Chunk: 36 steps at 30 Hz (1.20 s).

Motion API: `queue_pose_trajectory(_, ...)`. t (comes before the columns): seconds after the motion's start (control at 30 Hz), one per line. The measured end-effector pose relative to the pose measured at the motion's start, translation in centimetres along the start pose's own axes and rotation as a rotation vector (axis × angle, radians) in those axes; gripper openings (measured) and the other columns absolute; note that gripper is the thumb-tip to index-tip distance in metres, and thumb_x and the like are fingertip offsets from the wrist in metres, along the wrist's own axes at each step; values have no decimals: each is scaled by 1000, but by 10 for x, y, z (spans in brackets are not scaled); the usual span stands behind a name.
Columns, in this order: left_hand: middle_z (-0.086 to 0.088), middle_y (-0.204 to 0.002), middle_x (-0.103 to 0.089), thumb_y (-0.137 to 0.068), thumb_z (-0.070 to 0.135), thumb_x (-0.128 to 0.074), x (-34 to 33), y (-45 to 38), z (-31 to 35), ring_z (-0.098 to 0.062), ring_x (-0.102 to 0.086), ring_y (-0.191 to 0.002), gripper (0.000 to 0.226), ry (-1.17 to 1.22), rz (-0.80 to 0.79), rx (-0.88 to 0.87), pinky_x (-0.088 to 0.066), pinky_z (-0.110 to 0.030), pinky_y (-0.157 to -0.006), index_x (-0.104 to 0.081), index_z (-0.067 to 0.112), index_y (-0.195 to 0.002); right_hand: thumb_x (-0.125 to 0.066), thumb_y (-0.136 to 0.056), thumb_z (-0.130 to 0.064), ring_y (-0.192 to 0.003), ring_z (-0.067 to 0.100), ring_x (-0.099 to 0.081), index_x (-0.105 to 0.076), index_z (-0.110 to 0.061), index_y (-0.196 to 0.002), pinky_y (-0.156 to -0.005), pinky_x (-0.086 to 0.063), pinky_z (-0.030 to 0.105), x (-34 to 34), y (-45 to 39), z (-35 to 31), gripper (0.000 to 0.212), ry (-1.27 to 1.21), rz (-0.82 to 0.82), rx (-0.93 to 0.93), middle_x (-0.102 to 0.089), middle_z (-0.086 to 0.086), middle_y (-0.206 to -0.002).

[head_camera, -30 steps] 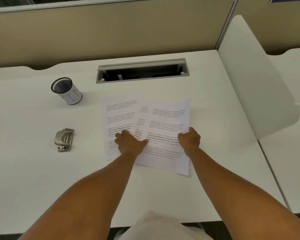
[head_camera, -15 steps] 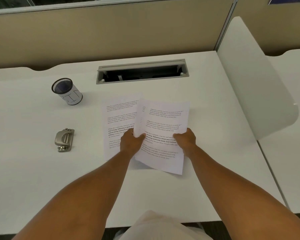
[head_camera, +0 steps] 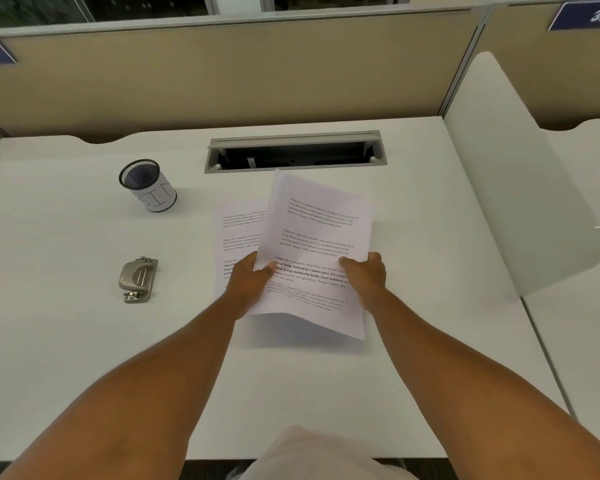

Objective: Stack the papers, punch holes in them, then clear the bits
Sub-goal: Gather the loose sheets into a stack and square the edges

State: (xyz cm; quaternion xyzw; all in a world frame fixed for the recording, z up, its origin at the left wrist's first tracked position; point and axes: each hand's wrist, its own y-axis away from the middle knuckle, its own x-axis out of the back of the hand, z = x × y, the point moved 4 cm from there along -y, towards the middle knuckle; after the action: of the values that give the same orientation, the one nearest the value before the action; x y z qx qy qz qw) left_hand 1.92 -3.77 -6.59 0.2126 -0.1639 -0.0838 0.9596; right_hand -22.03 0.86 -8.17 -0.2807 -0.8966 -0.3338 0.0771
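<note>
A printed paper sheet [head_camera: 317, 237] is lifted off the white desk [head_camera: 66, 341], tilted, with a shadow under its near edge. My left hand [head_camera: 252, 280] pinches its left edge and my right hand [head_camera: 366, 273] pinches its right edge. A second printed sheet [head_camera: 238, 233] lies flat on the desk, partly hidden beneath the raised one and my left hand. A silver metal hole punch [head_camera: 138, 279] sits on the desk to the left of the papers, apart from both hands.
A black mesh cup with a white label reading BIN [head_camera: 148, 185] stands at the back left. An open grey cable tray [head_camera: 293, 152] is set into the desk behind the papers. A white divider panel [head_camera: 520, 188] rises on the right.
Both hands took hold of the right-hand sheet and raised it off the desk. It has shifted left and away, now overlapping the flat sheet more.
</note>
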Motion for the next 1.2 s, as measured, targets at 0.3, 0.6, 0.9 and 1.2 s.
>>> queue_pose_trajectory(0.3,6,-97,-77,-93,22,-66,27,5,-2,-13,-75,-81,17,230,13,68,-59,-24,-59,-68,23,-110,-55,-82,-10,-83,13,-62,-58,-20,-99,-64,-49,25,-11,-1,-22,20,-51,-90,127,-66,-3,-97)
queue_pose_trajectory(0.6,-1,-110,-73,-86,37,-72,51,-3,-27,-24,-68,-103,34,60,272,183,-53,-42,-95,-70,17,-112,-50,-88,-11,-69,7,-55,-56,-18,-90,-51,-39,21,-39,-3,-35,9,73,-70,232,-58,-9,-82)
queue_pose_trajectory(0.9,-13,-140,-29,-69,63,-75,52,-6,-35,-31,-28,-132,83,-388,325,384,-38,-46,-105,-51,19,-134,-47,-82,-7,-67,11,-55,-53,-19,-84,-49,-38,21,-73,1,-30,13,156,-73,183,-56,-6,-79)
queue_pose_trajectory(1.2,-13,-140,-39,-71,40,-85,43,-9,-26,-33,-49,-125,89,-80,387,381,-46,-42,-102,-36,13,-140,-50,-79,-6,-81,27,-62,-54,-10,-97,-65,-51,32,-85,2,-27,20,283,-78,161,-61,5,-91)
